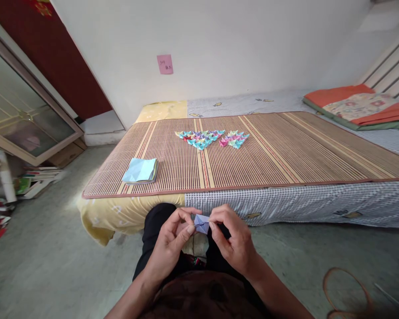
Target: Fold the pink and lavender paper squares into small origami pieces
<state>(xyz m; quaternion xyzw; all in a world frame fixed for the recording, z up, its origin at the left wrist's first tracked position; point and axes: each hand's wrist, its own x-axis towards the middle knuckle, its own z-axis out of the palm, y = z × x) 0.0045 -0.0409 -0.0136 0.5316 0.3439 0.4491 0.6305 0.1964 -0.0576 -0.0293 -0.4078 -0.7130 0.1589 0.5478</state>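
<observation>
A small folded piece of purple origami paper (201, 223) is held over my lap, in front of the bed's edge. My left hand (174, 232) pinches its left corner between thumb and forefinger. At the opposite corner, my right hand (231, 235) grips it the same way. Creases and a slit-like fold run across the paper's middle. On the mat beyond stands a group of folded paper pieces (201, 139) in blue, purple, yellow and red. A smaller group of paper pieces (235, 139) sits just right of it. Left of my hands lies a stack of square paper (140, 170), light blue on top.
A striped bamboo mat (173, 173) covers most of the bed. Folded orange and floral bedding (359, 106) lies at the far right. A pink note (165, 64) sticks to the wall. Books (41, 177) and a glass-panelled cabinet (26, 106) are at the left.
</observation>
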